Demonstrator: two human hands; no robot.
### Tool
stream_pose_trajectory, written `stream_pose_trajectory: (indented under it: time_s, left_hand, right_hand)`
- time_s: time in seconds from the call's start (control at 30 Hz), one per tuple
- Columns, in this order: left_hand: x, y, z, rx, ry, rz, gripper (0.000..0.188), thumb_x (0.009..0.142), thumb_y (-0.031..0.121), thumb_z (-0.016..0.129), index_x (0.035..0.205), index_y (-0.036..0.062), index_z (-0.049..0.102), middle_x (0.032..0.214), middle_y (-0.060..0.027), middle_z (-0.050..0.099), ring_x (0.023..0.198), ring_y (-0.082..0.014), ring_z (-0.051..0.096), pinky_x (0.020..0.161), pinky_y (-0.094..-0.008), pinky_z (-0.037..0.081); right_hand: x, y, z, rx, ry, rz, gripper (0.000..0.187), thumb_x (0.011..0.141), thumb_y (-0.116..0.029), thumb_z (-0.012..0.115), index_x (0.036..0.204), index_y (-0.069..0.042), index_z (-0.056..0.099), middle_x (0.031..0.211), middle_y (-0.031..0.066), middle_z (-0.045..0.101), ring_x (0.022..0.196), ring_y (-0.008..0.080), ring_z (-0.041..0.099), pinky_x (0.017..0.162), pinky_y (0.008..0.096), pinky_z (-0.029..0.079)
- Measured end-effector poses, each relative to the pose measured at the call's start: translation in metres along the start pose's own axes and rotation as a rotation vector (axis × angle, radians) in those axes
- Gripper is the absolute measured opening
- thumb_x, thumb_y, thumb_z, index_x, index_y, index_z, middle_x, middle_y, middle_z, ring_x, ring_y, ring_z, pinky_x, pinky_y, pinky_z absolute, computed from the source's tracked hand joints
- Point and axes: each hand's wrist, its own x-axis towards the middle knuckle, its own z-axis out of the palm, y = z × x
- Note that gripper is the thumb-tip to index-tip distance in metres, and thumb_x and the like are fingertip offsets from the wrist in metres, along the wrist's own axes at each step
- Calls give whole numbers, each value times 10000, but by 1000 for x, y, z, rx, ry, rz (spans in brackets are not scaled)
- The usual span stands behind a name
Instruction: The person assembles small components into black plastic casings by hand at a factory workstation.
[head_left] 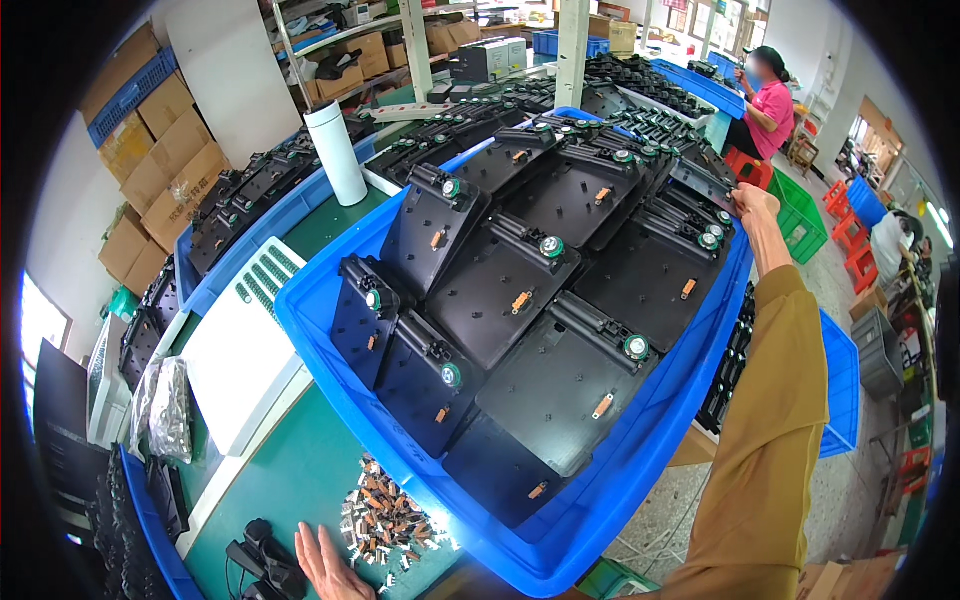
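Note:
My left hand (pixel 328 566) lies with its fingers stretched out on the green tabletop (pixel 270 440), holding nothing. Close by it is a loose pile of small brown and white connector-like parts (pixel 385 510). To its left sits a black object with a thin cable (pixel 265 560). A large blue plastic bin (pixel 340 345) fills the middle, stacked with flat black plastic housings (pixel 505 290). Each visible housing carries a round silver-and-green piece and a small orange-brown part. At the bin's far right side, my right hand (pixel 757 205) is closed on the rim; its fingertips are partly hidden.
A white slotted panel (pixel 245 350), a white cylinder (pixel 336 155) and bagged parts (pixel 170 405) stand left of the bin. More housings (pixel 265 185) fill trays behind. A person in a pink top (pixel 770 110) sits at the far right, near red stools (pixel 850 235) and a green crate (pixel 797 218).

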Motion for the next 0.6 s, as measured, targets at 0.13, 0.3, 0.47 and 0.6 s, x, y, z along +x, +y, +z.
stream_pose_trajectory:
  time_s: [0.13, 0.3, 0.47, 0.6]
  left_hand:
    - [-1, -2, -1, 10, 2, -3, 444, 902, 25, 420, 1339, 14, 500, 1413, -235, 425, 1308, -431, 364, 1099, -473, 284]
    - [-2, -3, -2, 18, 3, -1, 445, 904, 27, 424, 1344, 15, 494, 1414, -235, 424, 1311, -430, 360, 1101, -471, 282]
    - [0, -3, 0, -1, -10, 8, 440, 911, 28, 425, 1346, 16, 492, 1415, -231, 424, 1315, -425, 359, 1102, -471, 281]
    - [-1, -3, 0, 14, 6, 9, 432, 915, 30, 426, 1340, 16, 499, 1414, -227, 429, 1311, -420, 367, 1098, -472, 286]
  right_hand:
    - [-64, -25, 6, -205, 74, -25, 86, 686, 58, 701, 743, 76, 640, 800, 150, 628, 571, 219, 585, 456, 344, 494]
    - [-53, -11, 4, -257, 8, 15, 104, 687, 34, 727, 726, 66, 637, 767, 143, 635, 573, 211, 585, 467, 330, 492]
    - [7, 5, 0, -17, 183, -4, 140, 662, 34, 771, 672, 13, 633, 728, 123, 640, 555, 183, 574, 451, 313, 446]
    - [-15, 6, 7, 195, 194, 28, 166, 648, 47, 783, 650, 11, 622, 668, 107, 626, 518, 174, 553, 425, 304, 407]
